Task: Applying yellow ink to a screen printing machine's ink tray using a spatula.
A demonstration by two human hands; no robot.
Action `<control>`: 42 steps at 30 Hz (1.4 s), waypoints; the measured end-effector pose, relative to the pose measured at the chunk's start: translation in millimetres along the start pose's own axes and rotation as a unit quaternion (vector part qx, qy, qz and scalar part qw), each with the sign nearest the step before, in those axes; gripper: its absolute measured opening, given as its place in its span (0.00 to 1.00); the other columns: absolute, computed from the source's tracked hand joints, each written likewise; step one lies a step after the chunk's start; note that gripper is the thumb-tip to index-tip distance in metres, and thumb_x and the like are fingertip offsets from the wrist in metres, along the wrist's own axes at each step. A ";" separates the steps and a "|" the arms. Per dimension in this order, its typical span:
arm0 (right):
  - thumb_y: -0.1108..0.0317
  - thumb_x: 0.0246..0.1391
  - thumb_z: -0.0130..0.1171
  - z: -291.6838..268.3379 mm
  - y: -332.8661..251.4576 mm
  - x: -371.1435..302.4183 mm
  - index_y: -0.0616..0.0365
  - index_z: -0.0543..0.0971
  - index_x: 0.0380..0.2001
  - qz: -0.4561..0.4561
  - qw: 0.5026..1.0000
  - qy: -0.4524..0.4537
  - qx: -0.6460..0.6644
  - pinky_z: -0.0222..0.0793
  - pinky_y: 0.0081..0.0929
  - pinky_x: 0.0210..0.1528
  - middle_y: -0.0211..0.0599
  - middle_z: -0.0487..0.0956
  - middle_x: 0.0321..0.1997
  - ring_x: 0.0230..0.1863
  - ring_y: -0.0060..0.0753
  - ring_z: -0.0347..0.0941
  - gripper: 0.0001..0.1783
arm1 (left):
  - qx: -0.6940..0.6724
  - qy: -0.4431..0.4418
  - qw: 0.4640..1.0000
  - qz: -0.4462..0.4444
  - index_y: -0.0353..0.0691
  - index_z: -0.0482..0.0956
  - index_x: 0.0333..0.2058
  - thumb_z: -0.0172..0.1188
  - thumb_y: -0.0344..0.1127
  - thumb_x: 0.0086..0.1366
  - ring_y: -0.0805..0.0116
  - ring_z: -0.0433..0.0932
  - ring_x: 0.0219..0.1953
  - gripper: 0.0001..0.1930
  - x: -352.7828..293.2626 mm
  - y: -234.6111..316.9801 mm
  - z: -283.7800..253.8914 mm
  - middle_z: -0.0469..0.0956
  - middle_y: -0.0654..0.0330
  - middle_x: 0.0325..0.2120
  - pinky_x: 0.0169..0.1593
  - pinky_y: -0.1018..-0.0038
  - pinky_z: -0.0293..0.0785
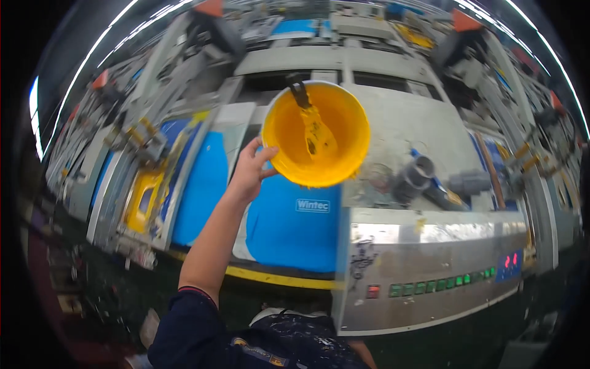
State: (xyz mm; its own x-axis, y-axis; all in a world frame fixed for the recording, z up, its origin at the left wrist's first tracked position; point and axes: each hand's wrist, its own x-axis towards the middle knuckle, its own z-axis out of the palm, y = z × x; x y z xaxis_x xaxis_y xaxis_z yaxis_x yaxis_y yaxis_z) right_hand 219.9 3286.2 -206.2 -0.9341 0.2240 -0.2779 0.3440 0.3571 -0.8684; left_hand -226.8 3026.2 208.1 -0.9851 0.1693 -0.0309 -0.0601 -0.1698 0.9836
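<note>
A round bucket [350,144], its inside coated in thick yellow paint or ink, is tilted so that its mouth faces me. My left hand [249,169] grips its lower left edge, the thumb over the rim and the fingers behind the wall. Inside leans a spatula [318,136] smeared yellow, with its dark handle [298,92] sticking out past the upper rim. Beneath the bucket lies a bright blue sheet [292,230] with a small white printed label. My right hand is out of sight; only a bit of that arm shows at the bottom edge.
To the right stands a metal control box [430,264] with a row of lit green buttons. Grey pipe pieces [415,175] rest on the pale panel [399,117] behind it. A yellow-stained frame [141,200] sits on the left, and machine arms rise on both sides.
</note>
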 end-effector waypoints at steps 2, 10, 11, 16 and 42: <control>0.78 0.68 0.48 16.8 -14.4 -3.2 0.66 0.72 0.62 -0.053 0.990 -0.102 -0.076 0.77 0.34 0.45 0.47 0.82 0.49 0.46 0.31 0.78 0.21 | 0.012 0.033 0.999 -0.013 0.43 0.71 0.58 0.65 0.37 0.68 0.65 0.79 0.55 0.22 -63.6 8.0 -58.5 0.77 0.58 0.53 0.54 0.62 0.80; 0.78 0.54 0.62 121.4 -364.5 -15.1 0.58 0.81 0.48 -0.455 0.884 -0.097 -0.037 0.76 0.40 0.49 0.47 0.82 0.42 0.43 0.50 0.79 0.16 | 0.255 0.165 0.953 0.002 0.39 0.76 0.36 0.71 0.32 0.57 0.63 0.71 0.61 0.12 -347.3 -41.7 -269.0 0.70 0.56 0.59 0.68 0.66 0.62; 0.77 0.53 0.64 141.0 -403.5 -15.0 0.57 0.81 0.50 -0.529 0.844 -0.062 -0.065 0.74 0.41 0.53 0.47 0.81 0.48 0.48 0.50 0.78 0.19 | 0.252 0.179 0.951 0.000 0.39 0.76 0.36 0.71 0.32 0.57 0.63 0.71 0.61 0.12 -377.9 -39.6 -286.2 0.70 0.56 0.59 0.68 0.66 0.62; 0.62 0.53 0.70 263.9 -540.0 -29.9 0.52 0.75 0.62 -0.636 0.695 -0.150 -0.301 0.65 0.42 0.64 0.43 0.70 0.71 0.67 0.48 0.68 0.32 | 0.291 0.220 0.927 -0.087 0.39 0.76 0.35 0.70 0.33 0.56 0.60 0.71 0.62 0.12 -496.8 -40.2 -352.9 0.73 0.56 0.57 0.67 0.65 0.63; 0.75 0.51 0.67 470.2 -747.3 87.8 0.57 0.85 0.52 -0.868 0.346 -0.274 -0.227 0.66 0.24 0.29 0.37 0.77 0.46 0.29 0.27 0.70 0.22 | -0.050 0.651 0.756 -0.031 0.26 0.80 0.44 0.61 0.47 0.73 0.62 0.79 0.55 0.23 -461.0 -28.8 -579.8 0.64 0.53 0.64 0.42 0.69 0.88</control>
State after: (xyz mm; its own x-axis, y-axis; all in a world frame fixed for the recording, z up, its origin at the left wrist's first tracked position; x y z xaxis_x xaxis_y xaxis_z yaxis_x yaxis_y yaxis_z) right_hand -164.0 2612.6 225.3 0.3945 -0.8466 0.3571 -0.9178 -0.3441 0.1981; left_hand 135.5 2390.1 91.2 -0.2986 -0.9094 -0.2895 -0.0602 -0.2848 0.9567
